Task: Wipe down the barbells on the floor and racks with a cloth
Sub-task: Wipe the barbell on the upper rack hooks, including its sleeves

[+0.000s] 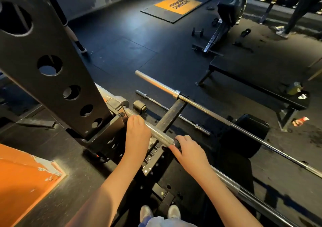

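Hands grip the nearest barbell (pixel 162 135) in the head view, the one racked low beside the black rack upright (pixel 52 69). The left hand (pixel 137 132) lies just beside the upright, its fingers (pixel 135 120) pressed together and curled over the knurled shaft. The right hand (pixel 190 152) sits farther along the same bar, fingers (pixel 183 138) curled down and pinching a dark cloth (pixel 177 144) against the steel; only a small fold of it shows past the fingertips. A bare stretch of knurling lies between the two hands. Past the right wrist the shaft runs toward the lower right edge.

A second barbell (pixel 209 111) lies parallel and farther out, resting on a black support arm (pixel 174 111), its silver sleeve (pixel 156 83) jutting free over the floor. Between the two, a thinner bar (pixel 156 103) lies on the black rubber floor (pixel 130 52). Beyond the second barbell a flat workout bench (pixel 252 80) edges the right side, with an incline bench (pixel 219 29) and a small dumbbell (pixel 197 32) farther back. The widest open floor stretches from the sleeve's tip to an orange mat (pixel 177 4) near the far wall. An orange floor panel (pixel 20 183) fills the lower left corner, and two pale shoes (pixel 146 212) show at the bottom edge.
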Tool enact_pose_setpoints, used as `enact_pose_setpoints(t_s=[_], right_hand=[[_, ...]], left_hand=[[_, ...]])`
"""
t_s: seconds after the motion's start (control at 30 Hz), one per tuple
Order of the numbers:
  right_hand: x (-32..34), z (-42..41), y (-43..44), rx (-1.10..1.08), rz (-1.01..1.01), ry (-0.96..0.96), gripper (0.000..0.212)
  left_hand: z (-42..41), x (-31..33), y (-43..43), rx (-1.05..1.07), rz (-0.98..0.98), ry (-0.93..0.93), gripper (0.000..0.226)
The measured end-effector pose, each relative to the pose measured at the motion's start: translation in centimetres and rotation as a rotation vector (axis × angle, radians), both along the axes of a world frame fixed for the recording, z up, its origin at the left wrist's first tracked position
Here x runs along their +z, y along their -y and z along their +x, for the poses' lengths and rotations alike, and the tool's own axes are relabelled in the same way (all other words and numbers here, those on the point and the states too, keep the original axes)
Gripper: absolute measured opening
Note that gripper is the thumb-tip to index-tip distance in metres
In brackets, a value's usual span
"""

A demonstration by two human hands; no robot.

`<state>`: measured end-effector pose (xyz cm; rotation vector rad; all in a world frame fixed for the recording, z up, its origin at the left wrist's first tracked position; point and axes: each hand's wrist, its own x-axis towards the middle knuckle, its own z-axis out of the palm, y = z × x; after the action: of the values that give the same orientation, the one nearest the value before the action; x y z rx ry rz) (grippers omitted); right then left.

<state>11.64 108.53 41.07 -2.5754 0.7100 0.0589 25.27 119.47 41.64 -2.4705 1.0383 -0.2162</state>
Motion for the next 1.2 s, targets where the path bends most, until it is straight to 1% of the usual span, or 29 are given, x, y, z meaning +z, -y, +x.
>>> enact_pose_setpoints(t_s=[0.07, 0.17, 0.27, 0.4, 0.53, 0.67, 0.73, 0.8, 0.87, 0.97, 1.03, 1.1, 1.13, 1.17, 1.2], right_hand=[[0.0, -2.3, 0.0, 0.013, 0.008, -0.023, 0.051], [0.0, -5.1, -0.3, 0.030, -0.060, -0.096, 0.064], [0.3, -3.0, -0.3, 0.052, -0.113, -0.118, 0.059], [0.2, 0.7, -0.4, 0.092, -0.029, -0.030, 0.047], [-0.1, -1.8, -0.1, 0.046, 0.057, 0.033, 0.048], [-0.5, -5.2, 0.3, -0.018, 0.030, -0.022, 0.055], [-0.1, -4.1, 0.1, -0.011, -0.005, -0.038, 0.051], [0.3, -1.8, -0.4, 0.006, -0.004, -0.013, 0.043], [0.5, 0.0, -0.8, 0.010, 0.013, 0.018, 0.041], [0.5, -0.4, -0.6, 0.049, 0.081, 0.038, 0.048], [0.4, -2.1, -0.4, 0.119, 0.102, 0.011, 0.061], [0.4, -2.7, -0.9, 0.134, 0.003, -0.112, 0.077], [0.3, -2.2, -1.4, 0.105, -0.077, -0.161, 0.080], [0.2, -1.3, -2.0, 0.052, -0.147, -0.175, 0.078], [0.0, -0.2, -2.4, 0.000, -0.194, -0.171, 0.070]], left_hand=[[0.1, -0.5, -0.3, -0.016, -0.010, 0.026, 0.025], [0.3, -1.0, -0.4, -0.033, -0.028, 0.044, 0.030], [0.4, -0.9, -0.4, -0.034, -0.038, 0.021, 0.029], [0.3, -0.7, -0.5, -0.036, -0.005, 0.025, 0.030], [0.1, -0.7, -0.5, -0.037, 0.017, 0.051, 0.035], [0.0, -0.6, -0.4, -0.017, 0.039, 0.058, 0.040], [-0.2, -0.5, -0.4, -0.001, 0.061, 0.050, 0.039], [-0.3, -0.5, -0.3, 0.002, 0.068, 0.055, 0.039], [-0.3, -0.4, -0.3, 0.003, 0.063, 0.058, 0.041], [-0.1, -0.5, -0.5, -0.011, 0.056, 0.055, 0.046], [0.2, -0.4, -0.5, -0.025, 0.056, 0.052, 0.053], [0.7, -0.4, -0.7, -0.051, 0.032, 0.059, 0.055], [0.9, -0.4, -0.9, -0.066, 0.018, 0.063, 0.054], [1.0, -0.2, -1.2, -0.079, 0.011, 0.066, 0.053], [1.1, -0.2, -1.4, -0.095, 0.012, 0.069, 0.052]])
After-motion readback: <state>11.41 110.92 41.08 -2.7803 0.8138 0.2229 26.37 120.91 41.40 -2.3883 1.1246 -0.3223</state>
